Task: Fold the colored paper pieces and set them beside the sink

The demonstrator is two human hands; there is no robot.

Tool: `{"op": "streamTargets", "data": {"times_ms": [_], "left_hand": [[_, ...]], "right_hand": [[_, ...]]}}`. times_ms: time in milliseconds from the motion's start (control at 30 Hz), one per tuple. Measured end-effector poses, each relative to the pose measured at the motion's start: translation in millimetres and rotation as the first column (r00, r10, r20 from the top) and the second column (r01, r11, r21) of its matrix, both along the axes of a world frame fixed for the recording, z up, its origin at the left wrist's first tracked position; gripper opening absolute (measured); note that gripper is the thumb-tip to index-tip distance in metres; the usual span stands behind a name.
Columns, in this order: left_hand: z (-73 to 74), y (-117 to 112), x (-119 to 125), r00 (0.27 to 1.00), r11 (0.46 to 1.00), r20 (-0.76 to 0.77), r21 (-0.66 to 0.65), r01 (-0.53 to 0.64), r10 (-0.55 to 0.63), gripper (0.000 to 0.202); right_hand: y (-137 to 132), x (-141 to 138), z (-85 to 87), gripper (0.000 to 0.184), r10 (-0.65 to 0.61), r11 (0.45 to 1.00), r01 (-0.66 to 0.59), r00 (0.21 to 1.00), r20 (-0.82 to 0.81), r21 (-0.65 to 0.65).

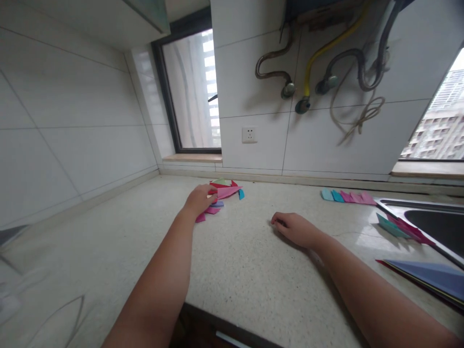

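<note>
My left hand [199, 199] reaches far across the speckled countertop [246, 261] and rests on a pile of coloured folded paper pieces [223, 192]. Its fingers curl over a pink piece at the pile's left edge. My right hand [295, 228] lies on the bare counter near the middle, fingers curled loosely inward, with nothing visible in it. The pile mixes pink, red, green, purple and blue pieces.
A row of folded teal and pink papers [347, 196] lies by the back wall at the right. More folded pieces [400, 228] rest by the sink [438, 227]. A blue and red paper stack [431, 278] sits at the right edge. A wall socket [249, 135] and hoses [326, 67] are above.
</note>
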State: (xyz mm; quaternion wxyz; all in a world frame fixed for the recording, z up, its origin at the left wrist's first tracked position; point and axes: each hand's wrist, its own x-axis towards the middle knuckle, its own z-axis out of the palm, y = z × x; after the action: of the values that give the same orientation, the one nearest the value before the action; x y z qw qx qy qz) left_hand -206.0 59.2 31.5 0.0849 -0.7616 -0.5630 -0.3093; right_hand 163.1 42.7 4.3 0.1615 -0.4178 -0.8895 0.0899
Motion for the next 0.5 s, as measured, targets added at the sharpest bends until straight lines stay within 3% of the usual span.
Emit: {"op": "streamTargets", "data": {"times_ms": [233,367,500], "left_hand": [[-13.8,7,-1,0.989,0.938,0.009,-0.314,0.144,-0.148,0.028],[-14.6,9,-6,0.991,0.918,0.063,-0.376,0.130,-0.115,0.033],[-14.5,10,-9,0.995,0.891,0.023,-0.444,0.098,-0.098,0.042]], "right_hand": [[2,1,-1.7,0.024,0.000,1.000,0.000,1.000,0.004,0.001],[3,0,-2.3,0.023,0.003,1.000,-0.003,1.000,0.006,-0.014],[3,-1,-2.1,0.022,0.007,1.000,-0.007,1.000,0.011,-0.015]]}}
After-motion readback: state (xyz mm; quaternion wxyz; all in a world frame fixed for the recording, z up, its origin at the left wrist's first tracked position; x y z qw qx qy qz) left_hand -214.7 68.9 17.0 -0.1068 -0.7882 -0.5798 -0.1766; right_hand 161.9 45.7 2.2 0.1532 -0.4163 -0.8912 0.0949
